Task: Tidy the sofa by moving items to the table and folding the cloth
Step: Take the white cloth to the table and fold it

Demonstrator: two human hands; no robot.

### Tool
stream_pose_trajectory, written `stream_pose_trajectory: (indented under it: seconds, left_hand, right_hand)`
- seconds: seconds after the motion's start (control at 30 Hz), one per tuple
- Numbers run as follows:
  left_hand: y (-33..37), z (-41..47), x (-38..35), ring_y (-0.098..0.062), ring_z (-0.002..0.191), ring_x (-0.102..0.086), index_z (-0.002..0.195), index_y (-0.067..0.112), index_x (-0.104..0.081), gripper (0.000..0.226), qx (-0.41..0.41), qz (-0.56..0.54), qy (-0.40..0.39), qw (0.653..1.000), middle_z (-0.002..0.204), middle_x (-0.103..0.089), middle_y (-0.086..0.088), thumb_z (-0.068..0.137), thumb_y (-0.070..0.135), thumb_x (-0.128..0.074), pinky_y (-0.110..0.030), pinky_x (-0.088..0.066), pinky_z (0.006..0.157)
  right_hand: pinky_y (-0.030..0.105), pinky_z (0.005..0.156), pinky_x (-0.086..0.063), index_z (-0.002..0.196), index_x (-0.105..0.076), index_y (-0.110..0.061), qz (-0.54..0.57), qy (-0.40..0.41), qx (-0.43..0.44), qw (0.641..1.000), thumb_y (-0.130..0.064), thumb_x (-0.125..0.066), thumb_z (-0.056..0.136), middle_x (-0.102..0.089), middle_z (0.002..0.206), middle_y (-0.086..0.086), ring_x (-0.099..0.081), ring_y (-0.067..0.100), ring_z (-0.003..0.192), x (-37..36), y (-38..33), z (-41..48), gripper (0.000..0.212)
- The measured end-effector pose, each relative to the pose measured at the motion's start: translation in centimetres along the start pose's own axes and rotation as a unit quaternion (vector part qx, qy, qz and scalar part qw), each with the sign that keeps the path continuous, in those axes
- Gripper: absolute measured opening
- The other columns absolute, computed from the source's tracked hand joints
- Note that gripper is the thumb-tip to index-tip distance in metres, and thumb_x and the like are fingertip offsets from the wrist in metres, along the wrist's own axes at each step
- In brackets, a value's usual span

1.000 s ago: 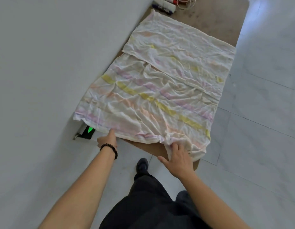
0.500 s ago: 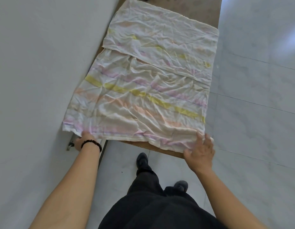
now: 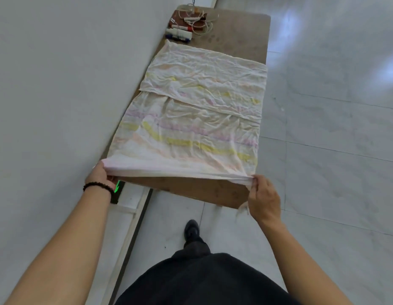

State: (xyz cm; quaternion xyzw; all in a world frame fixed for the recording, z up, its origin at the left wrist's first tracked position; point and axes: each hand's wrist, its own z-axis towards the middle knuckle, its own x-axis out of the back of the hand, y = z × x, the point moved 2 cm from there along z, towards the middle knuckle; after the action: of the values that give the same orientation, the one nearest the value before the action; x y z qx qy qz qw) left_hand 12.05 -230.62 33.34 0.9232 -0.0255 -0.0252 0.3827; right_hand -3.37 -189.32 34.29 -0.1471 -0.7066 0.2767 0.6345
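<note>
The striped cloth (image 3: 197, 119) lay spread on the brown table (image 3: 239, 34). The left hand (image 3: 101, 175) and right hand (image 3: 262, 194) each pinched a near corner, lifting the near edge taut between them.

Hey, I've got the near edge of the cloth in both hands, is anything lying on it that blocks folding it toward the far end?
Nothing visible does. The left hand and right hand pinch the cloth at its near corners, and its top is bare. The markers and cord lie beyond its far edge on the table.
</note>
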Motion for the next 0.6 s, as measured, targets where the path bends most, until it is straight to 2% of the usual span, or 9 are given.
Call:
stream_pose_trajectory:
  seconds: [0.03, 0.1, 0.23, 0.27, 0.33, 0.43, 0.5, 0.6]
  left_hand:
    - [0.6, -0.6, -0.1, -0.023, 0.100, -0.062, 0.127, 0.015, -0.054, 0.037, -0.022, 0.001, -0.003, 1.000, 0.115, -0.062, -0.004, 0.092, 0.025, -0.057, -0.042, -0.054, 0.087]
    - [1.3, -1.2, -0.7, -0.023, 0.102, -0.064, 0.127, 0.018, -0.058, 0.041, -0.067, 0.014, -0.004, 0.998, 0.121, -0.064, -0.002, 0.087, 0.028, -0.056, -0.044, -0.055, 0.086]
    - [2.0, -2.7, -2.4, -0.025, 0.095, -0.069, 0.116, 0.016, -0.066, 0.037, -0.102, 0.006, -0.011, 0.995, 0.112, -0.070, -0.006, 0.082, 0.023, -0.053, -0.043, -0.059, 0.076]
    - [2.2, -3.0, -2.8, -0.025, 0.095, -0.070, 0.115, 0.016, -0.068, 0.036, -0.107, -0.001, -0.006, 0.994, 0.111, -0.070, -0.006, 0.082, 0.022, -0.054, -0.041, -0.059, 0.072]
    - [2.5, -1.1, -3.1, -0.027, 0.096, -0.069, 0.114, 0.017, -0.068, 0.037, -0.125, -0.005, 0.003, 0.992, 0.111, -0.070, -0.008, 0.080, 0.023, -0.054, -0.038, -0.059, 0.066]
    - [3.8, -2.2, -4.4, -0.031, 0.101, -0.066, 0.116, 0.011, -0.063, 0.040, -0.142, -0.001, 0.026, 0.990, 0.114, -0.066, -0.012, 0.084, 0.023, -0.043, -0.042, -0.059, 0.068]
    - [5.2, -4.3, -6.2, -0.030, 0.100, -0.064, 0.118, 0.007, -0.059, 0.036, -0.158, -0.017, 0.020, 0.987, 0.117, -0.062, -0.013, 0.091, 0.019, -0.038, -0.041, -0.060, 0.071]
    - [7.0, -2.6, -10.2, -0.024, 0.096, -0.062, 0.127, 0.012, -0.053, 0.034, -0.160, -0.052, -0.004, 0.986, 0.115, -0.057, -0.009, 0.097, 0.019, -0.038, -0.035, -0.060, 0.067]
  right_hand:
    - [0.033, 0.068, -0.037, 0.110, -0.060, -0.007, 0.022, 0.025, 0.001, 0.999, -0.023, -0.037, 0.102, -0.065, 0.101, 0.015, -0.060, 0.038, 0.086, 1.3, -0.1, 0.3, 0.029]
    - [0.032, 0.068, -0.036, 0.106, -0.059, -0.007, 0.028, 0.020, 0.035, 0.999, -0.032, -0.038, 0.101, -0.065, 0.099, 0.014, -0.061, 0.038, 0.085, 3.2, -0.5, 0.9, 0.033]
    - [0.036, 0.072, -0.045, 0.120, -0.056, -0.015, -0.071, -0.099, 0.122, 0.985, -0.056, -0.062, 0.086, -0.063, 0.109, 0.007, -0.063, 0.031, 0.093, 4.6, -1.2, 1.7, 0.054]
    - [0.035, 0.070, -0.044, 0.122, -0.056, -0.017, -0.095, -0.125, 0.150, 0.976, -0.055, -0.065, 0.084, -0.061, 0.107, 0.006, -0.063, 0.031, 0.090, 4.4, -1.1, 2.0, 0.054]
    - [0.031, 0.065, -0.039, 0.120, -0.061, -0.016, -0.106, -0.133, 0.186, 0.968, -0.040, -0.064, 0.089, -0.060, 0.100, 0.008, -0.063, 0.035, 0.085, 4.5, -0.9, 2.8, 0.039]
    - [0.030, 0.062, -0.035, 0.110, -0.063, -0.009, -0.077, -0.037, 0.172, 0.981, -0.029, -0.055, 0.094, -0.058, 0.091, 0.014, -0.062, 0.036, 0.073, 5.7, -0.4, 5.0, 0.026]
    - [0.032, 0.065, -0.037, 0.115, -0.063, -0.009, -0.073, 0.006, 0.132, 0.989, -0.023, -0.055, 0.095, -0.059, 0.098, 0.016, -0.062, 0.038, 0.078, 6.6, -0.6, 7.3, 0.026]
    - [0.037, 0.072, -0.045, 0.121, -0.063, -0.012, -0.078, 0.024, 0.114, 0.990, -0.015, -0.058, 0.092, -0.059, 0.109, 0.016, -0.062, 0.040, 0.088, 7.1, -1.7, 12.4, 0.029]
